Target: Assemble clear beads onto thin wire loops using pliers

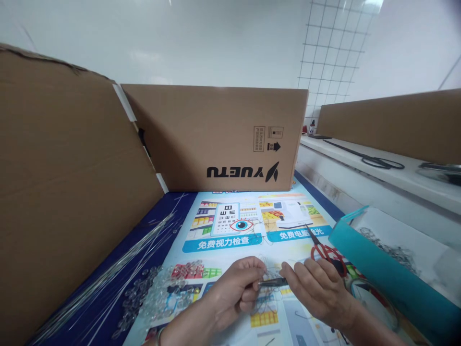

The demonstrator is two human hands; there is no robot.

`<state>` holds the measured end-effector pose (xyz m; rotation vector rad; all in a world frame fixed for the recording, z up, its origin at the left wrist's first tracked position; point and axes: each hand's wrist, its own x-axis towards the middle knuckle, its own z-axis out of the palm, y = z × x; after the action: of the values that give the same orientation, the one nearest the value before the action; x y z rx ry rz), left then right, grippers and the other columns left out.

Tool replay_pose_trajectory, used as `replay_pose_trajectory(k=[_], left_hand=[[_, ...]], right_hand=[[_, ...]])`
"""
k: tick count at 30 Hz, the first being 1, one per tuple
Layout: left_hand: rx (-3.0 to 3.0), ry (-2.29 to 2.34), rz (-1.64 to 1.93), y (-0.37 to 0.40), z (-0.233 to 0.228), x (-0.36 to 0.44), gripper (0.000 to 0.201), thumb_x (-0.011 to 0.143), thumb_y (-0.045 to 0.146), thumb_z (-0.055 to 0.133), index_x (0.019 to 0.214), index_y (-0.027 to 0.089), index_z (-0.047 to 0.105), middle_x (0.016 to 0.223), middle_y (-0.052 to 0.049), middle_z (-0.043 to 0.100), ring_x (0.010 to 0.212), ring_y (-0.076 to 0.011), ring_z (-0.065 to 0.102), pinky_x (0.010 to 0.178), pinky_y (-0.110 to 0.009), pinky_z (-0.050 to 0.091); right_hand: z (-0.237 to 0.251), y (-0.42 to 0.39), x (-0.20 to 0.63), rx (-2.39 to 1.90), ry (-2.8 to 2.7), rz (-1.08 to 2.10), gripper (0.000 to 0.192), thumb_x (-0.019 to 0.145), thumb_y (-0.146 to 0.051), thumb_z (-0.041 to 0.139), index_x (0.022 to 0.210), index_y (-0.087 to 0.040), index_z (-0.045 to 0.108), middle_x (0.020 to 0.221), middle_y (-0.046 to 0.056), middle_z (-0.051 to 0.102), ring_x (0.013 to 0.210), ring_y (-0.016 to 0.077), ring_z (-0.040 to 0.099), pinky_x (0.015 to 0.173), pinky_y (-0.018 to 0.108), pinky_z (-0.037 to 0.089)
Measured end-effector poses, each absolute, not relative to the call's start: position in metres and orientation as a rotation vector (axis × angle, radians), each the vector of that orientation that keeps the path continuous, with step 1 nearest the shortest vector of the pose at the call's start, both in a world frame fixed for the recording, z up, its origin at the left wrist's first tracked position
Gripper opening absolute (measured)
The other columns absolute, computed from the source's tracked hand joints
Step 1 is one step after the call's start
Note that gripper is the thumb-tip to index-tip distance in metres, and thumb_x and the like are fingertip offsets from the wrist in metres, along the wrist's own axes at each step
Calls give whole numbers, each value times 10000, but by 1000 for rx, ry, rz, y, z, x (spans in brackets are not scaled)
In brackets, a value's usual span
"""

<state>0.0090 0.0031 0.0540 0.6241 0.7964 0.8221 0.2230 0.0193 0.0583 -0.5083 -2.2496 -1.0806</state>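
My right hand [319, 290] is closed around a pair of pliers [272, 282], whose dark metal jaws point left. The tips of the jaws reach the fingers of my left hand [236, 286], which is closed in a pinch. Whatever small piece it holds at the jaws is too fine to make out. Under and between both hands lies a loose tangle of thin bent wire [267, 302] on the printed sheet. Red-handled scissors [326, 254] lie just beyond my right hand, partly covered by it.
Clear beads [176, 288] are spread at the left, beside long straight wires [118, 271]. A teal-sided box [382, 259] with small wire pieces stands at right, near a round clear container [374, 300]. Cardboard panels [216, 129] wall the back and left. The printed sheet [230, 257] covers the table.
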Motion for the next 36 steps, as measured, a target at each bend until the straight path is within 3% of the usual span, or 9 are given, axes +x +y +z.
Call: replay_pose_trajectory(k=[15, 36], left_hand=[[638, 775, 818, 3, 53, 9, 71, 726, 159, 578, 763, 153, 518, 516, 67, 437, 355, 0, 203, 347, -151, 89], [488, 670, 864, -4, 61, 15, 161, 732, 195, 650, 787, 158, 503, 516, 85, 335, 404, -14, 223, 383, -149, 104]], right_hand=[[60, 18, 223, -494, -2256, -1048, 253, 898, -144, 457, 1038, -152, 667, 843, 37, 639, 822, 202, 544, 784, 390, 369], [59, 19, 223, -521, -2211, -1016, 238, 890, -139, 480, 1027, -163, 673, 833, 38, 640, 820, 193, 545, 804, 390, 367]])
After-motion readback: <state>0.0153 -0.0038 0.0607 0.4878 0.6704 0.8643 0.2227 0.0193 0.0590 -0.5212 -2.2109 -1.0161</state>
